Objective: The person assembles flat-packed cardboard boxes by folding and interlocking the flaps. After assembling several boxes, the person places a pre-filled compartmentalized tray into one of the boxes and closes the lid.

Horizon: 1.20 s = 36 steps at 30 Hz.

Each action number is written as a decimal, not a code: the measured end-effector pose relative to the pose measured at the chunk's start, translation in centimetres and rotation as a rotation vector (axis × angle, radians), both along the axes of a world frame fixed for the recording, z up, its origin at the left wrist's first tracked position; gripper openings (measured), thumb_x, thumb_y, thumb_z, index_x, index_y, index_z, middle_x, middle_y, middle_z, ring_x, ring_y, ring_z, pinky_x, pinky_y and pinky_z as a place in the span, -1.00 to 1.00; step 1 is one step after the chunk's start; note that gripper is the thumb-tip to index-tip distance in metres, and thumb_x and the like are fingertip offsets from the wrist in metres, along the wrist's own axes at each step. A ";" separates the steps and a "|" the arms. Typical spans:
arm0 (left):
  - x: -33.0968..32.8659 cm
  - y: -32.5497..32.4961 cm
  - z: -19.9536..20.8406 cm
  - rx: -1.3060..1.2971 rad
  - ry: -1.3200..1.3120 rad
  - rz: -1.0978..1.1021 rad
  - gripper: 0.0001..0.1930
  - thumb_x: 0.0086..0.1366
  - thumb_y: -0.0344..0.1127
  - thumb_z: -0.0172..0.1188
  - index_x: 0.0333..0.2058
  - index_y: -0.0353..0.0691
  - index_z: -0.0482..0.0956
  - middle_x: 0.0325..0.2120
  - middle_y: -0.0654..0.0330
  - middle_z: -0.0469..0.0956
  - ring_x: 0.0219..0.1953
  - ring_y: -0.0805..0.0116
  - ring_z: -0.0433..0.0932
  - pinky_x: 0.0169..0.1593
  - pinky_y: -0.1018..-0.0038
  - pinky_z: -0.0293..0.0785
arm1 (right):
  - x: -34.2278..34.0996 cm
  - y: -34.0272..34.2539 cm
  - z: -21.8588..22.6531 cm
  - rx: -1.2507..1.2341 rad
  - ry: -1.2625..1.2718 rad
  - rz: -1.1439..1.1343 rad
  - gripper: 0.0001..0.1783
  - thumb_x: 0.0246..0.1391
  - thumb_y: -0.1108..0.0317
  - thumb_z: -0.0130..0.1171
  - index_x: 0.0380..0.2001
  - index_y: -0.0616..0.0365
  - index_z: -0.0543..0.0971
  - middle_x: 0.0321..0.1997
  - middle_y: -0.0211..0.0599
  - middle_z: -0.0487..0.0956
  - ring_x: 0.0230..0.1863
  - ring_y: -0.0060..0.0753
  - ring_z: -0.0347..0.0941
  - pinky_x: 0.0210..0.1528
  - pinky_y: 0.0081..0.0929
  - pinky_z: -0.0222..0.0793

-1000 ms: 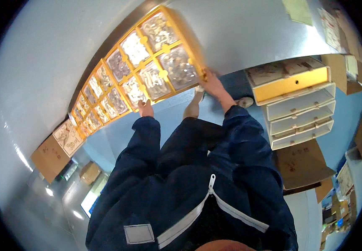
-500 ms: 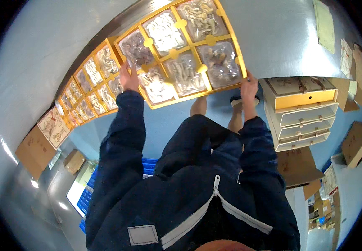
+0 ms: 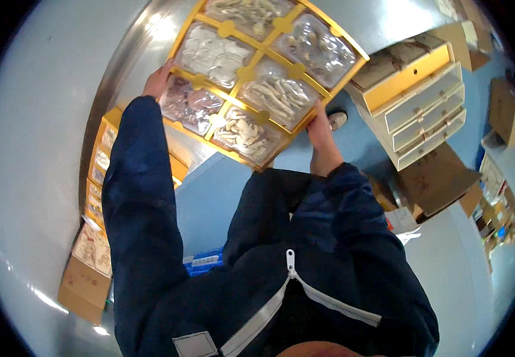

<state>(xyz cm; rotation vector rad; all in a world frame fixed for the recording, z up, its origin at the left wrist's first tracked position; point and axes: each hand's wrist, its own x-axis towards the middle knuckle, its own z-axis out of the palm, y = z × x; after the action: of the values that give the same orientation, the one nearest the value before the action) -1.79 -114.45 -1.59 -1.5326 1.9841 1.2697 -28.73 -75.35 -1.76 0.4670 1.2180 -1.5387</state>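
Both hands hold a yellow six-compartment tray [image 3: 245,74], tilted in front of me. Each compartment has a clear plastic pack of what looks like dried mushrooms, including white slices [image 3: 213,55], pale strips [image 3: 278,92] and dark brown pieces [image 3: 189,102]. My left hand [image 3: 157,82] grips the left edge, its fingertips partly hidden. On the near right edge, my right hand [image 3: 320,134] is closed with the thumb along the rim. Left of the held tray, partly behind my left sleeve, more filled yellow trays [image 3: 111,116] stand in a row on a metal worktop [image 3: 150,44].
At right, white boxes with a yellow-fronted one on top [image 3: 409,86] are stacked beside the worktop. Below them sits an opened brown carton [image 3: 439,178]. Another carton [image 3: 85,285] stands at lower left. Blue packages [image 3: 205,260] lie low behind my left arm.
The tray has come away from the row of other trays and turned, its right side swinging nearer me. Both hands moved with it, still gripping. My view has turned too.
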 end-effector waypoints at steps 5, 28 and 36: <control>-0.5 1.2 2.9 0.150 0.135 0.188 -0.29 0.26 0.22 -0.20 0.01 -0.40 0.38 -0.10 -0.03 0.47 -0.07 0.20 0.44 0.03 0.44 0.25 | -1.2 -2.9 5.7 0.121 0.269 0.009 -0.36 0.20 0.13 -0.12 0.27 0.06 0.01 0.24 -0.33 0.17 0.22 -0.41 0.08 0.24 -0.46 -0.08; -14.7 10.4 31.5 0.317 0.518 0.246 -0.56 0.15 -0.22 0.10 -0.03 -0.27 0.29 -0.23 0.19 0.42 -0.15 0.37 0.41 -0.04 0.44 0.32 | -15.6 9.2 17.2 0.002 0.670 -0.053 -0.39 0.23 0.03 -0.24 0.24 0.14 0.10 0.18 -0.26 0.27 0.19 -0.37 0.14 0.20 -0.49 0.01; -17.9 14.7 43.9 0.232 0.606 0.005 -0.51 0.12 -0.18 0.14 -0.02 -0.30 0.31 -0.19 0.17 0.44 -0.14 0.39 0.42 -0.04 0.48 0.32 | -11.4 6.0 25.4 0.169 0.759 0.053 -0.25 0.20 -0.07 -0.25 0.27 0.24 -0.02 0.36 -0.12 -0.02 0.38 -0.25 -0.16 0.33 -0.43 -0.24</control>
<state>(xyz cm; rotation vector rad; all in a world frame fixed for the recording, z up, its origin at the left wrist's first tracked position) -19.72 -99.79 42.32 -1.1240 2.0518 2.0685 -40.14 -69.33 23.67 -0.0715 1.9286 -1.6249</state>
